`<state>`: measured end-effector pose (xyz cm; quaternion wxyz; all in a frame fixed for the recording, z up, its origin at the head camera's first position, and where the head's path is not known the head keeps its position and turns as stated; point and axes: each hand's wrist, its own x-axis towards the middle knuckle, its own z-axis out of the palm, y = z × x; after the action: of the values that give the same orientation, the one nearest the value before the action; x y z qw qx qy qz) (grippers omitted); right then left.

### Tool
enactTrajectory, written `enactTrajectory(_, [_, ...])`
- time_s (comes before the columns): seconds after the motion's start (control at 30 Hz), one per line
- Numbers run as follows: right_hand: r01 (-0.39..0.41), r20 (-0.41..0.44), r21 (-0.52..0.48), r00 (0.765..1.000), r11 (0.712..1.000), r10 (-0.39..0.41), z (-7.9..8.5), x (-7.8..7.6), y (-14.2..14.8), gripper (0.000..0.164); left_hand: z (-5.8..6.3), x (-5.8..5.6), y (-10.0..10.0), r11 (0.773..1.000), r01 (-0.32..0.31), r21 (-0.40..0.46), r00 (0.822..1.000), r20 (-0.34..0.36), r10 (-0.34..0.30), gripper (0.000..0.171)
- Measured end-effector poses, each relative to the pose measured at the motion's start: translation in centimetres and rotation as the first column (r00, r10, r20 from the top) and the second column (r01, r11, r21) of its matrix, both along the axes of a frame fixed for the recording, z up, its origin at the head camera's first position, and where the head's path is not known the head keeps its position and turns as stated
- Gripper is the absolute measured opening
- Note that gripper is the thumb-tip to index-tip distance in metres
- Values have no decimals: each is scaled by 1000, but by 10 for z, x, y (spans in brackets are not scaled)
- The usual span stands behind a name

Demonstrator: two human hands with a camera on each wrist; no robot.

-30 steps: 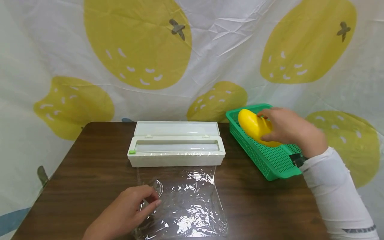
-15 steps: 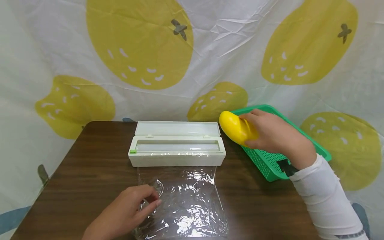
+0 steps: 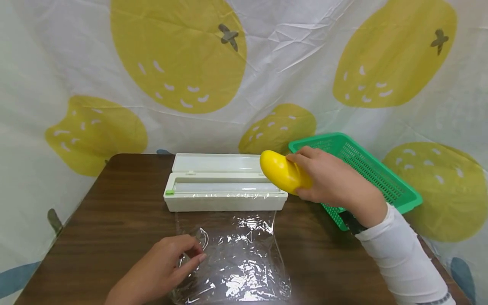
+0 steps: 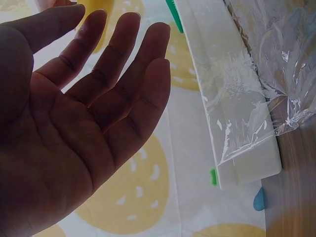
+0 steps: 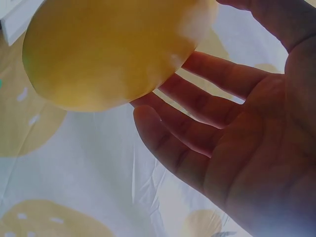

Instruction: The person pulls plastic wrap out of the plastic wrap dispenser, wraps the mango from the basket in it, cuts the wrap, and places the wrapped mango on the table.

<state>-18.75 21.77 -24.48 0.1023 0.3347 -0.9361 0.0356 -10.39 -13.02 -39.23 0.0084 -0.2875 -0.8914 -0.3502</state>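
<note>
My right hand (image 3: 331,182) holds a glossy yellow mango (image 3: 282,171) in the air, past the right end of the white cling film dispenser (image 3: 226,204). In the right wrist view, fingertips and thumb grip one end of the mango (image 5: 118,54). A sheet of clear cling film (image 3: 244,254) runs from the dispenser toward me over the table. My left hand (image 3: 162,264) is at the sheet's left edge, fingers loosely bent and holding nothing, as the left wrist view of the hand (image 4: 79,118) confirms; whether it touches the film I cannot tell.
A green perforated basket (image 3: 396,186) stands at the right, partly behind my right hand and wrist. The dispenser's lid (image 3: 213,163) is folded back, and a small green slider (image 3: 169,192) sits at its left end. A lemon-printed cloth (image 3: 274,76) hangs behind the brown table (image 3: 106,220).
My right hand has lifted the mango out of the green basket and carried it left, toward the dispenser's right end. My left hand and the film have stayed in place.
</note>
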Motion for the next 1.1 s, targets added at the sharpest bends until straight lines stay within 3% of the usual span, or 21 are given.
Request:
enactTrajectory(0.33, [-75,-32,-14,997,997,74,-12,4,-20,68,0,0,0,1000,0,0,999,-51,0,4])
enactTrajectory(0.57, [-137,-74,-5,988,991,136,-25,3,-34,68,0,0,0,1000,-2,-21,1000,-20,2,8])
enactTrajectory(0.97, [-190,-60,10,980,982,191,-51,1,-59,68,2,2,1,1000,-6,-21,999,-45,5,4])
enactTrajectory(1.1, [-202,-44,26,978,979,203,-59,1,-68,65,2,1,1,1000,2,-24,1000,-9,-2,5])
